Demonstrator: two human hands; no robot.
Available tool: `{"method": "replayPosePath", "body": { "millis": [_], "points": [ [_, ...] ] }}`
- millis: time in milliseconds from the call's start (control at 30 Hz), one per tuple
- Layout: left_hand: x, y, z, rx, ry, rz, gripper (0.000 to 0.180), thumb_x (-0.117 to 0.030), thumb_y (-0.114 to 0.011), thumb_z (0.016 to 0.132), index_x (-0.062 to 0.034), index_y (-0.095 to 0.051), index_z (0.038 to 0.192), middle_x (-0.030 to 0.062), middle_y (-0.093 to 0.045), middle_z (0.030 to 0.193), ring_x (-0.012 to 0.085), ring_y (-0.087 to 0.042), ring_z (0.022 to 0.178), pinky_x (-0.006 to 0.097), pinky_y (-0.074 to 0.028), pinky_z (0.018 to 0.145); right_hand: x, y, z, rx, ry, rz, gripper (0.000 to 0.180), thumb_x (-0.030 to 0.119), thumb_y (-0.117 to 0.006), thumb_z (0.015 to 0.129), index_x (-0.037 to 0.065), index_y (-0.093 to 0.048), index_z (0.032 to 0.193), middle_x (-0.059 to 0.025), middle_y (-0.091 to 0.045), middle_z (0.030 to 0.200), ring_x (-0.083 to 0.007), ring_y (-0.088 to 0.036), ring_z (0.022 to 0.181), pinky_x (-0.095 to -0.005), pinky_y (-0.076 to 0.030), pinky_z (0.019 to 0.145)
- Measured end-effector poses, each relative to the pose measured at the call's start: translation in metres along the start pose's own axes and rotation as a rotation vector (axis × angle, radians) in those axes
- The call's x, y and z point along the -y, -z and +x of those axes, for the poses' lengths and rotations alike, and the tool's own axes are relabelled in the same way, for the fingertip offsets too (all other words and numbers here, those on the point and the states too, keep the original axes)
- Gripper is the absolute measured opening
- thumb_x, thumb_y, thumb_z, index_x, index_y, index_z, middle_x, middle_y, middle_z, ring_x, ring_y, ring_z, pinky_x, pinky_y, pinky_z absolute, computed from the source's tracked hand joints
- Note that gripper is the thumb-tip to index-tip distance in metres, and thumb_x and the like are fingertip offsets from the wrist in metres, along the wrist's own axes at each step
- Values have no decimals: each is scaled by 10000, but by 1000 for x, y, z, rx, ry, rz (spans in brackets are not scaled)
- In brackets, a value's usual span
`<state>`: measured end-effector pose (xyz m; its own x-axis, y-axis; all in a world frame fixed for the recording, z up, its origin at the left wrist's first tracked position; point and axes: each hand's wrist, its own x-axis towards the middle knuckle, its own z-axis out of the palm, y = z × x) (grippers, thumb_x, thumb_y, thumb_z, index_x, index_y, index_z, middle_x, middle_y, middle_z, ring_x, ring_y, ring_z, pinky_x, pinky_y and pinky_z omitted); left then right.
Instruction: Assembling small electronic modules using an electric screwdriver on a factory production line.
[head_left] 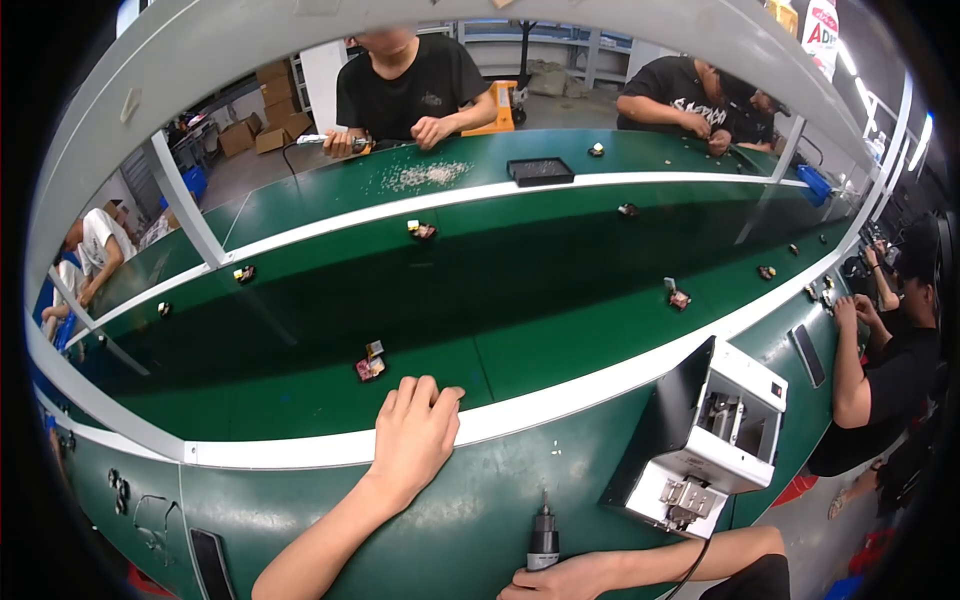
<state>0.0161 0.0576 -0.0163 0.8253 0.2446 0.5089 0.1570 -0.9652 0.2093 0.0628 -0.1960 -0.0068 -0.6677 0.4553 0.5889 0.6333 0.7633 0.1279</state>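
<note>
My left hand (415, 430) lies across the white rail (520, 408) at the near edge of the green conveyor belt, back up and fingers loosely bent over the belt. Nothing shows in it. Just beyond its fingers sits a small dark and reddish electronic assembly (370, 368) with a pale flap standing up. At the lower edge, my right hand (565, 580) is wrapped round a grey and black electric screwdriver (543, 540). The tool's thin bit points away from me, over the green worktop (470, 490). Tiny white bits (556, 448) lie beyond the bit.
To the right stands a black and white screw feeder (700, 440) with a cable. Phones (210, 565) lie at both sides, and glasses (155, 515) at left. More assemblies (678, 298) dot the belt. Co-workers (415, 90) sit opposite and at right. A grey frame (180, 200) spans overhead.
</note>
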Motion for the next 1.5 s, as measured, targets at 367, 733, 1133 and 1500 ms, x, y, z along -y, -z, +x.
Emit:
{"method": "replayPosePath", "body": {
  "millis": [367, 733, 1133, 1500],
  "points": [
    [-2, -2, -2, -31, -73, 10, 214, 10, -719, 857, -64, -711, 1058, 90, -556, 923, 283, -588, 900, 423, -504, 779, 2, 4, -1, 20, 12, 1, 95, 140, -649, 941, 56, -661, 984, -20, -505, 799, -156, -537, 691, -292, -397, 591],
    [2, 1, -8, -2, -87, -8, 230, 27, -706, 866, -61, -719, 1079, 87, -566, 947, 292, -596, 914, 436, -511, 801, 4, 3, -2, 17, 17, -35, 130, 191, -643, 943, 64, -648, 971, -15, -509, 809, -150, -527, 689, -287, -393, 587],
    [-5, -2, 1, 78, -149, -104, 288, 29, -664, 891, -41, -697, 1168, 85, -575, 1035, 270, -600, 999, 418, -507, 866, 4, 24, 6, 62, -11, -29, 148, 212, -627, 925, 80, -649, 988, -15, -547, 835, -143, -542, 729, -284, -398, 615],
    [6, -3, -5, 38, -163, -105, 301, 43, -634, 899, -54, -682, 1180, 93, -564, 1040, 279, -586, 979, 427, -501, 859, -2, 21, 9, 112, -17, 31, 185, 228, -647, 883, 94, -671, 1008, -15, -562, 851, -148, -527, 735, -292, -386, 636]
  ]
}}
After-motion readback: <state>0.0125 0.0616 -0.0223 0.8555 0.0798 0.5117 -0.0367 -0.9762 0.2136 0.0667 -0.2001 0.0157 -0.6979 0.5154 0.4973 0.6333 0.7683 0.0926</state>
